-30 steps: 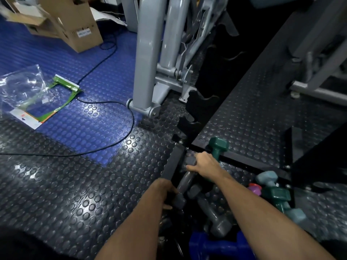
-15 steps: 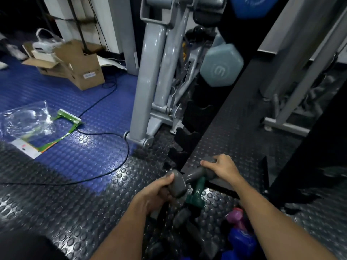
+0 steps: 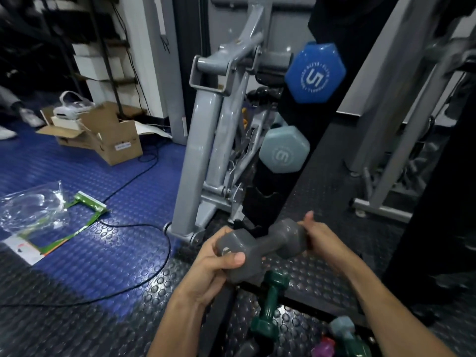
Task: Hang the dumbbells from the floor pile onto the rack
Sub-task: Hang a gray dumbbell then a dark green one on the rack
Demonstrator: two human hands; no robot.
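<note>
— Grey dumbbell (image 3: 260, 247) up off the floor, our left hand (image 3: 219, 264) and right hand (image 3: 322, 235) each gripping an end, just before the rack (image 3: 291, 181).

— Blue five (image 3: 315, 73) and pale three (image 3: 284, 149) hang already; green dumbbell (image 3: 270, 305) and others wait below.

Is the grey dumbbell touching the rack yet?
Cannot tell. In the head view, both hands hold the grey dumbbell in front of the dark rack, and the overlap hides any gap or contact.

Both forearms bare; no sleeves on either hand (image 3: 216, 256).
</note>
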